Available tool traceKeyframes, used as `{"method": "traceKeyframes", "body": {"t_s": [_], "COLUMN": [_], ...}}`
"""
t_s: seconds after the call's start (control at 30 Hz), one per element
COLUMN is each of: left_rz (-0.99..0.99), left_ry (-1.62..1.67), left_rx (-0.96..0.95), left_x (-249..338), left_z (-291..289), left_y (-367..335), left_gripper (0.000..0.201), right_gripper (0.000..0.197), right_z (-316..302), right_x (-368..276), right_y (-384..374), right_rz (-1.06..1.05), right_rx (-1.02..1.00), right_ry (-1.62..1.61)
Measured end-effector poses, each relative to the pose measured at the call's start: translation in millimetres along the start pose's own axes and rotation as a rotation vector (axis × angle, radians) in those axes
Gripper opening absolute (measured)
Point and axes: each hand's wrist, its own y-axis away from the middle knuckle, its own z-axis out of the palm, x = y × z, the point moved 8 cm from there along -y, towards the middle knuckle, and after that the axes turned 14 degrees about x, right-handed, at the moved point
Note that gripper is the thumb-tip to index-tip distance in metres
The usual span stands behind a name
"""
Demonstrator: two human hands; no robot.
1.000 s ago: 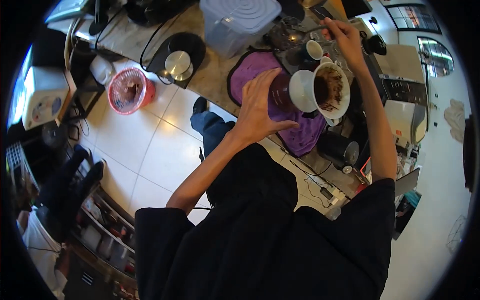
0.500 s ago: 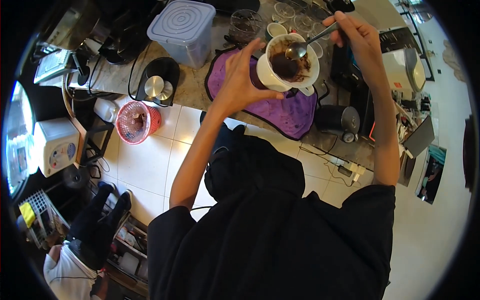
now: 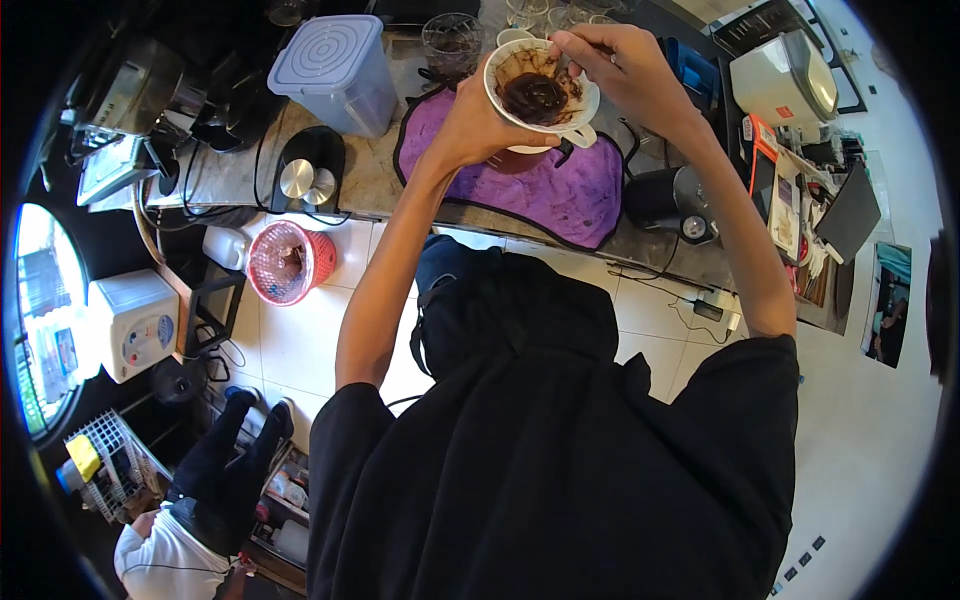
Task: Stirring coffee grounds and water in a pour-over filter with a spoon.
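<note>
A white coffee dripper [image 3: 584,136] with a side handle stands over the purple mat, its stained filter holding dark wet coffee grounds [image 3: 533,98]. My left hand [image 3: 482,125] is wrapped round the dripper's left side, its thumb across the near side below the rim. At the right rim my right hand [image 3: 632,78] is pinched round a metal spoon, now mostly hidden by the fingers. Below the dripper a dark reddish vessel shows in part; what it is cannot be made out.
The purple mat [image 3: 560,205] covers part of the counter. A lidded plastic bin [image 3: 345,80], a scale [image 3: 325,155] and a black kettle-like appliance [image 3: 665,205] stand around it. Glasses [image 3: 452,42] sit behind. Below left are a red basket [image 3: 290,262] and another person [image 3: 185,540].
My left hand has closed from spread fingers round the dripper. My right hand has come down and left to the rim, taking the spoon low into the dripper. The view has shifted slightly.
</note>
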Motion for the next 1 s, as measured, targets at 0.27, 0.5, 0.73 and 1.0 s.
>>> {"method": "traceKeyframes", "body": {"t_s": [0.27,0.5,0.73,1.0], "left_rz": [-0.069,0.056,-0.121,-0.104], "left_ry": [0.107,0.198,0.251,0.175], "left_rx": [-0.006,-0.004,-0.037,-0.094], "left_x": [5,26,39,39], "left_z": [5,1,11,11], "left_y": [0,-9,-19,-24], "left_gripper": [0.094,0.080,0.087,0.082], "right_gripper": [0.032,0.033,0.032,0.032], "right_z": [-5,-17,-26,-32], "right_x": [-10,-21,-33,-29], "right_y": [-3,-14,-27,-31], "right_rz": [0.056,0.010,-0.139,-0.091], "right_rx": [-0.058,0.024,0.090,0.093], "right_ry": [-0.081,-0.110,-0.072,-0.193]}}
